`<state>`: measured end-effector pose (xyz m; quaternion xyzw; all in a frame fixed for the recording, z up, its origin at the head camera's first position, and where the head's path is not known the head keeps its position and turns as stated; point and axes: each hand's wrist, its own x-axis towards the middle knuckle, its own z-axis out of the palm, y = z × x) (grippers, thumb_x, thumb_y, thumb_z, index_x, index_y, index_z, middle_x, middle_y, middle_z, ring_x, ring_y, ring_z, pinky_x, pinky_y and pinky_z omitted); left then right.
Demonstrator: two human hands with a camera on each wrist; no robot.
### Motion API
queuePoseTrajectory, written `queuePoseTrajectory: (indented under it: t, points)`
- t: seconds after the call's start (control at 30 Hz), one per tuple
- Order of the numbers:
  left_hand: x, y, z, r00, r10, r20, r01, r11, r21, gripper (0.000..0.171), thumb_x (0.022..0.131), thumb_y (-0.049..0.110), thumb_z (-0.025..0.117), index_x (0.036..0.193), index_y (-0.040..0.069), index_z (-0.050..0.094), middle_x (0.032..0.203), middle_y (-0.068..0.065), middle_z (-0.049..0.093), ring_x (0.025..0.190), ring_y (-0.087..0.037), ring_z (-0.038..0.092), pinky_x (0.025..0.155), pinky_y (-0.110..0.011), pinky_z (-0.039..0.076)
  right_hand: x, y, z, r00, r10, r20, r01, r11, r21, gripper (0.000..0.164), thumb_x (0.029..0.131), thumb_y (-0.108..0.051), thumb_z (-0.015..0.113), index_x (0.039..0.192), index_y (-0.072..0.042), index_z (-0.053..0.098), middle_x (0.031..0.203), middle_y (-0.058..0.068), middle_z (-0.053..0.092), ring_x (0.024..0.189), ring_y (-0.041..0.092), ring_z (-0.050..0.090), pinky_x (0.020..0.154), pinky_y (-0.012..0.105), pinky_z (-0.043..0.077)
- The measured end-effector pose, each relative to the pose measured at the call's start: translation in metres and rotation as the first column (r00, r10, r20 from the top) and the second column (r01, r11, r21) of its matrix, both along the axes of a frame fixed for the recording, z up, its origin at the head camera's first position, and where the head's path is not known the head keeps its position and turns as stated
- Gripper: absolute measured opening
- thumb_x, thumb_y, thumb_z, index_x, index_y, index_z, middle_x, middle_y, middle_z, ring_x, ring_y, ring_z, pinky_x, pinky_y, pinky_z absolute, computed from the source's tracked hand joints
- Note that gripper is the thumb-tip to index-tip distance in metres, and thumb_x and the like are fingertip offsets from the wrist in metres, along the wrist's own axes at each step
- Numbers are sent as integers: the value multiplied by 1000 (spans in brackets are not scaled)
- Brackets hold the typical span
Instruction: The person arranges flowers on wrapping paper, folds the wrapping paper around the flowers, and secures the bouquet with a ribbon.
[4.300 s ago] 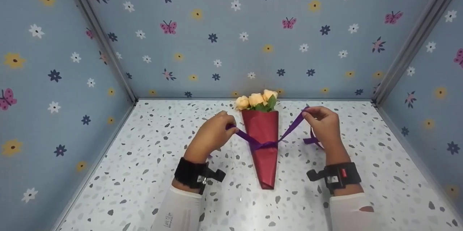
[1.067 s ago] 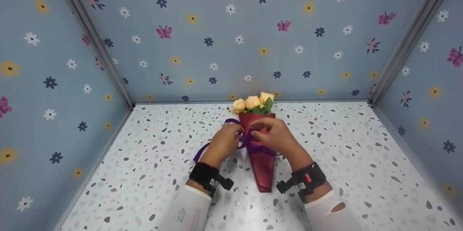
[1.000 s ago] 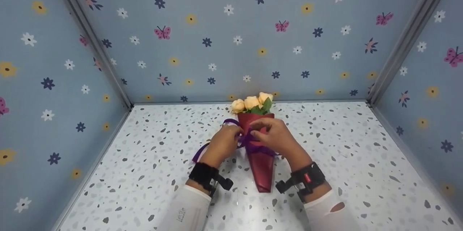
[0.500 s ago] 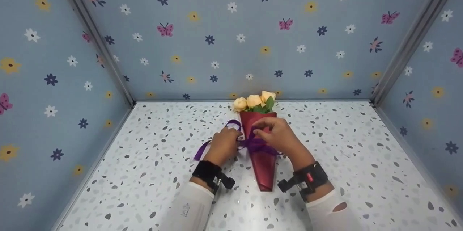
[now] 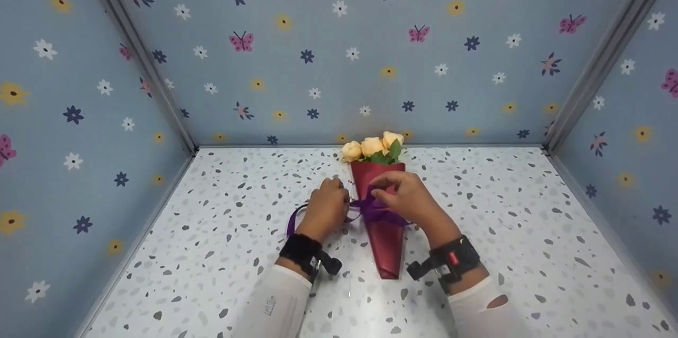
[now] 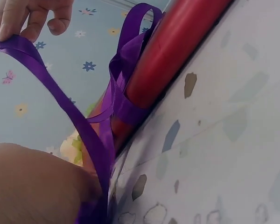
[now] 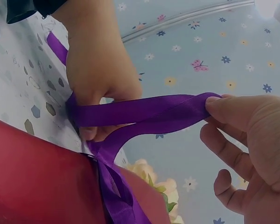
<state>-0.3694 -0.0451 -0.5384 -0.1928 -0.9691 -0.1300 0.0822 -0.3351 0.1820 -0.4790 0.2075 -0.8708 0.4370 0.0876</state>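
A bouquet of pale peach roses (image 5: 372, 146), wrapped in red paper (image 5: 389, 253), lies on the table. Purple ribbon (image 5: 382, 214) goes around the wrap's middle. My right hand (image 5: 410, 197) pinches a raised loop of this ribbon between thumb and fingertips; in the right wrist view the loop (image 7: 172, 112) stretches back toward the left hand. Left of the wrap, my left hand (image 5: 327, 208) stays low at the tabletop, bent fingers (image 7: 88, 133) gripping the ribbon near the knot. A loose ribbon tail (image 5: 292, 220) trails out left of that hand. Its fingertips are partly hidden by ribbon.
The speckled white table (image 5: 222, 274) is bounded by flower-patterned blue panels (image 5: 339, 78) at the back and both sides. The roses lie close to the back panel. Each wrist wears a black strap (image 5: 302, 253) with a small camera mount.
Earlier, the hands pulled two ribbon ends apart; now both are close at the knot. Since half a second ago, the left fingers have shifted and the ribbon arc above them is gone from view.
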Motion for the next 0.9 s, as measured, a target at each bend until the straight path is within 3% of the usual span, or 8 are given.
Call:
queuePoseTrajectory:
  t: [0.2,0.37,0.47,0.57,0.67,0.73,0.83,0.9]
  points:
    - [9,-8,35,992,21,-124,-25,999,-30,9,98,19,70,94,14,77,90,-4,76,88,-28,66,75,-50,55,-2,1,-1,998,-52,-23,52,998,-30,13,92,-15,82,104,-18,80,99,-3,80,91,16,71,83,44,59]
    - [33,-14,72,988,35,-151,-47,996,-74,10,96,17,69,90,13,76,84,-6,76,84,-31,67,77,-55,54,-3,2,-1,995,-96,3,96,992,-80,14,94,-13,80,107,-18,78,100,-1,80,89,17,71,81,37,60]
    - [51,-13,91,997,28,-69,-32,997,-65,8,91,15,71,84,15,76,80,-3,75,79,-28,68,76,-53,53,-4,2,-2,993,-118,32,121,986,-116,13,95,-11,79,107,-17,77,102,1,80,88,17,72,79,31,60]
    - [66,-6,104,995,-14,98,17,999,-35,7,87,15,72,80,17,74,77,2,71,71,-22,65,70,-44,54,-5,2,-3,990,-135,43,140,979,-145,12,96,-11,78,106,-15,77,101,3,80,87,18,73,77,27,60]
    - [76,9,106,955,-122,271,121,992,20,8,89,21,74,81,19,74,76,6,69,68,-15,62,64,-34,52,-5,3,-3,989,-144,39,149,977,-153,11,96,-10,78,106,-14,77,101,4,79,86,19,73,76,27,61]
    - [79,20,102,901,-240,362,228,971,76,10,93,25,74,85,19,77,77,5,73,66,-12,64,63,-30,52,-6,4,-4,989,-144,34,148,977,-153,11,95,-10,77,106,-14,77,100,4,79,85,20,74,75,28,63]
    - [81,34,93,798,-396,455,352,918,181,17,100,31,71,96,17,80,81,0,78,62,-11,69,59,-26,54,-7,4,-7,990,-135,33,138,981,-134,11,95,-10,78,105,-15,77,100,3,79,86,19,74,76,31,64]
    - [80,35,90,770,-428,473,369,904,217,20,102,31,70,98,15,81,75,-1,77,57,-11,69,57,-25,54,-8,4,-9,992,-119,37,123,985,-123,11,95,-11,78,104,-16,77,100,2,79,86,19,75,77,35,64]
